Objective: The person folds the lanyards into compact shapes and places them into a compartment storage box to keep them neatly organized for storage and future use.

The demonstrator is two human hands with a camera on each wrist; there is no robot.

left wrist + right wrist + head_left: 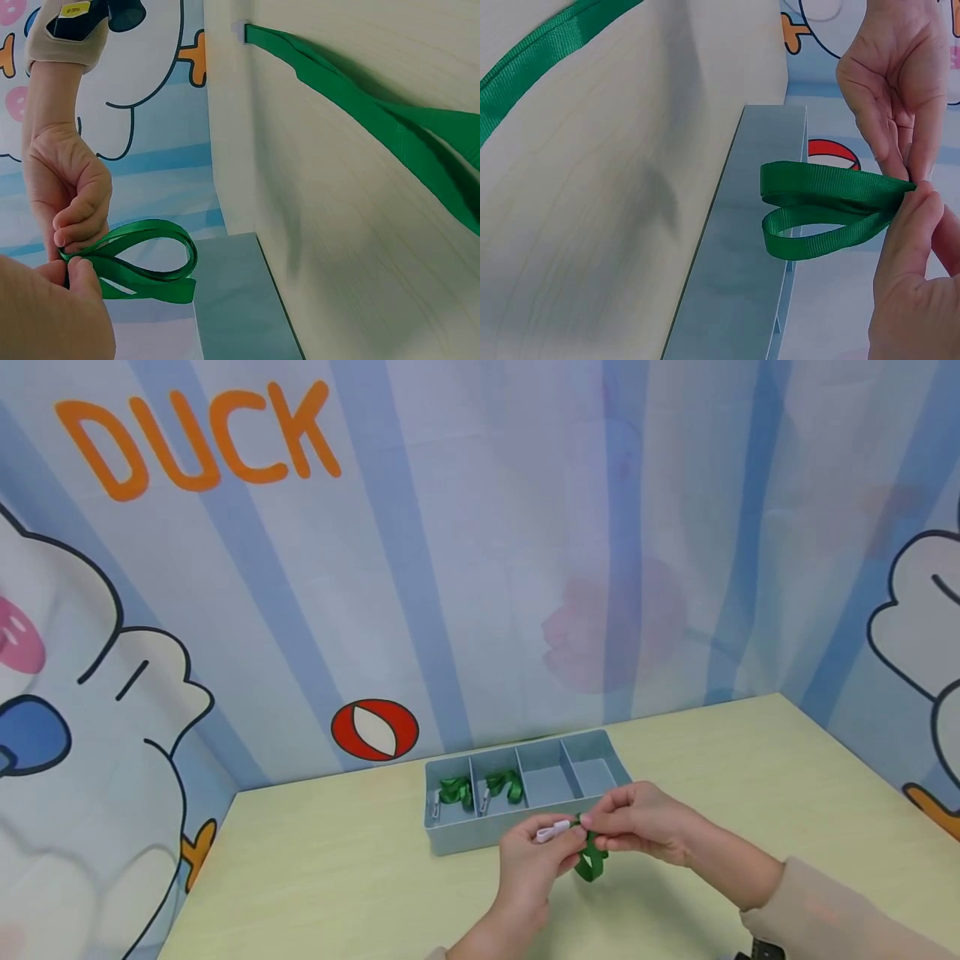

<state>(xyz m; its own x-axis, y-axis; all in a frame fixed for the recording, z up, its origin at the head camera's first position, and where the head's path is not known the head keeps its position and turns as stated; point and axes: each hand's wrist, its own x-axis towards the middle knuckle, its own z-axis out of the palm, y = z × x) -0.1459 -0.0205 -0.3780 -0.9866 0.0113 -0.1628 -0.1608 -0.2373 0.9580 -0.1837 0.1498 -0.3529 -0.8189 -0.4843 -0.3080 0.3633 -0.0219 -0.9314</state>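
A folded green lanyard point(591, 865) hangs in loops between both hands, in front of the grey-blue divided box. My left hand point(528, 864) pinches it between thumb and fingers, and its white clip point(552, 832) sticks out there to the left. At the same gathered point my right hand point(648, 822) pinches the lanyard with thumb and fingertips. The right wrist view shows the loops point(832, 187) dangling below the meeting fingertips. Inside the box point(468, 840), one green lanyard point(454, 791) lies in the leftmost compartment and another lanyard point(504, 785) in the compartment beside it.
Another green strap point(360, 105) lies stretched on the pale table point(337, 877), seen in the wrist views. Behind the box hangs a striped cloth backdrop point(510, 568) with cartoon prints. A dark device point(97, 15) is worn on the right forearm.
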